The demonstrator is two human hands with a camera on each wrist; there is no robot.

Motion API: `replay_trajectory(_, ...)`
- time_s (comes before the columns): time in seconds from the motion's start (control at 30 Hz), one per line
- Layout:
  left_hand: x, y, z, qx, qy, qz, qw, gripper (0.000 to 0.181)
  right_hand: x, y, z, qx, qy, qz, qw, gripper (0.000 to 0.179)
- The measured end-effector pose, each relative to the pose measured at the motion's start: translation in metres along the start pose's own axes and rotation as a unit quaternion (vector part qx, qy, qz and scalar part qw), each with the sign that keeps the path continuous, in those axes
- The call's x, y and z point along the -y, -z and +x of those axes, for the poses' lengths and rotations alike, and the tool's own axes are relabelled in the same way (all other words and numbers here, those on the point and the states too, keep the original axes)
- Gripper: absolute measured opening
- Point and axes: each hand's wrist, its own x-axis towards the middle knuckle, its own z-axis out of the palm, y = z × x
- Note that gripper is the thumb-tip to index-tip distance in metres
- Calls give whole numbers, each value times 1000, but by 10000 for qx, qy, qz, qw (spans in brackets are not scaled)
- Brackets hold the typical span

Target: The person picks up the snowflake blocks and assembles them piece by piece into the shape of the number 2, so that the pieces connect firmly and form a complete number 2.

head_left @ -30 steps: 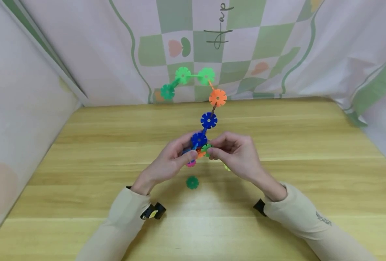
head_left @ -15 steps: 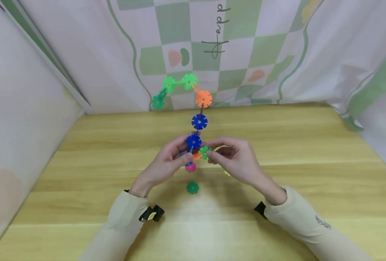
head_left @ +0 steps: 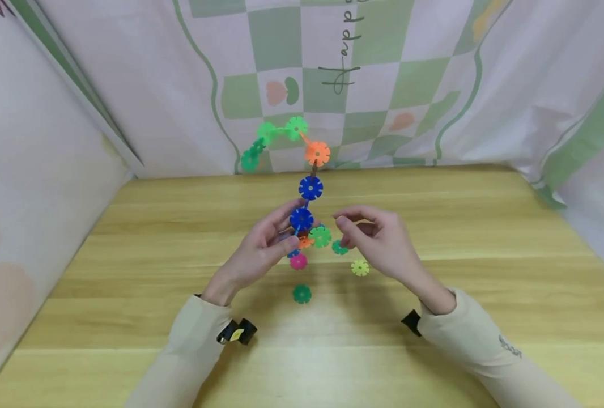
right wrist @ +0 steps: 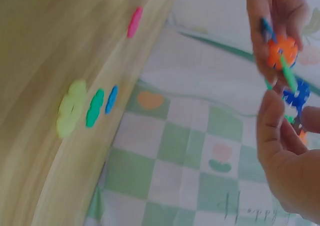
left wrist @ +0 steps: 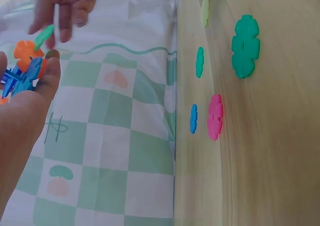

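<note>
My left hand (head_left: 258, 249) grips a raised chain of interlocking snowflake discs near its lower end. Upward from there run dark blue discs (head_left: 310, 188), an orange disc (head_left: 317, 153), bright green discs (head_left: 296, 128) and a darker green disc (head_left: 249, 160) at the far left tip. By the left thumb, a light green disc (head_left: 320, 237) is joined to a lower orange disc (left wrist: 26, 53). My right hand (head_left: 381, 241) hovers just right of that light green disc, fingers bent, thumb and forefinger a little apart, with nothing visible between them. The left fingers partly hide the chain's lower end.
Loose discs lie on the wooden table (head_left: 128, 317): a green one (head_left: 302, 294), a pink one (head_left: 298, 261), a yellow one (head_left: 360, 267), a teal one (head_left: 339, 247) and a blue one (left wrist: 193, 119). A checked curtain (head_left: 322, 90) hangs behind the table.
My right hand has let go of the light green disc and drawn slightly right; the disc stays on the chain. The chain's top has swung left and a little lower since the first frame.
</note>
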Motion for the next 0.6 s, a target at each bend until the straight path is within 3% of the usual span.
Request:
replay_trajectory(0.1, 1, 1, 0, 83, -49, -75, 9999, 59, -6, 7, 2, 357, -281, -626, 9970, 15)
replay_trajectory(0.17, 1, 2, -1, 112, -25, -117, 9999, 59, -12, 11, 3, 790, -450, -1112, 9896, 12)
replay_trajectory(0.3, 1, 4, -2, 90, 73, -124, 9999, 59, -26, 18, 3, 1811, -822, -2005, 9593, 12)
replay_trajectory(0.47, 0, 7, -3, 31, 113, 38, 9999, 58, -38, 20, 3, 2556, -1385, -2729, 9171, 27)
replay_trajectory(0.6, 1, 8, -3, 67, 79, 26, 9999, 57, -44, 17, 1, 2662, -1473, -2909, 9071, 30)
